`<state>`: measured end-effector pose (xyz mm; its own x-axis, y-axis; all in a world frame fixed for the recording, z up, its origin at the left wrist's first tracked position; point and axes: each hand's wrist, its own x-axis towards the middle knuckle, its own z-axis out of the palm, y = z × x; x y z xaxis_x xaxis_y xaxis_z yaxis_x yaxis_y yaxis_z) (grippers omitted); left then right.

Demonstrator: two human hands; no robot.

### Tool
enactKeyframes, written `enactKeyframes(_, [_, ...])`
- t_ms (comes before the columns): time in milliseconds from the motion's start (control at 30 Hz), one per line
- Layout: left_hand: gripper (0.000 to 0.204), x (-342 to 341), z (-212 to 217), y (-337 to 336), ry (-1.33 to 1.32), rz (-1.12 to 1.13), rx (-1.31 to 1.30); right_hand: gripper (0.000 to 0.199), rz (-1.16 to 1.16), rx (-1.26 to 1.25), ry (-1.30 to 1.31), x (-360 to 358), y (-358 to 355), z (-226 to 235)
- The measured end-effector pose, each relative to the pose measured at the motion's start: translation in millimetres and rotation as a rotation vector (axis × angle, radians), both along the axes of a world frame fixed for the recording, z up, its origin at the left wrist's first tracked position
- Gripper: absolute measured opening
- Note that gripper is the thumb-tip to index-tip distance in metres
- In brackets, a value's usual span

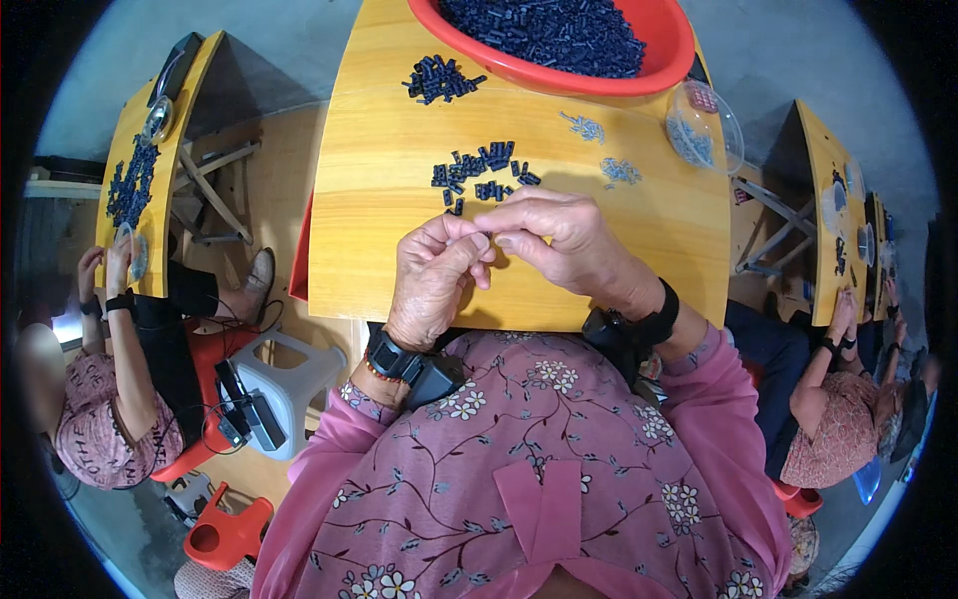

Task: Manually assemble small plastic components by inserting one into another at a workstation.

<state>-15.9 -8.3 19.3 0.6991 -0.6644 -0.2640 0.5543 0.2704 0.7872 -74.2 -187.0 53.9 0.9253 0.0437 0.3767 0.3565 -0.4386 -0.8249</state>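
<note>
Close to the table's front edge, my left hand point(437, 278) and my right hand point(561, 236) meet with fingertips pinched together. A dark speck shows between them, but most of whatever they hold is hidden by the fingers. Just beyond the fingertips lies a loose group of small black plastic parts point(477, 172), some of them blocky with holes. To the right are two little heaps of small silvery pins, a farther one point(584, 127) and a nearer one point(620, 172). Another pile of black parts point(439, 79) sits farther back.
A big red basin point(559, 82) full of black parts stands at the table's far edge. A clear plastic tub point(707, 130) with silvery pieces is at the right edge. A grey stool point(279, 384) holds black devices at left. People work at side tables.
</note>
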Motion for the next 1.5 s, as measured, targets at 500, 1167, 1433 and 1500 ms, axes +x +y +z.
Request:
enactKeyframes(500, [0.007,-3,-3,-8,0.034,0.114,-0.071,0.029,-0.079,-0.215,-0.018,-3,9,1])
enactKeyframes(1167, [0.01,-6,-3,-4,-0.177,-0.033,0.1,0.025,-0.149,-0.174,0.081,-15,14,-12])
enactKeyframes(1433, [0.008,-5,-2,-7,-0.203,-0.007,0.129,0.031,-0.151,-0.198,0.025,-8,12,-15])
enactKeyframes(1500, [0.007,-4,-1,-7,-0.207,0.02,0.13,0.031,-0.15,-0.238,0.007,-7,14,-14])
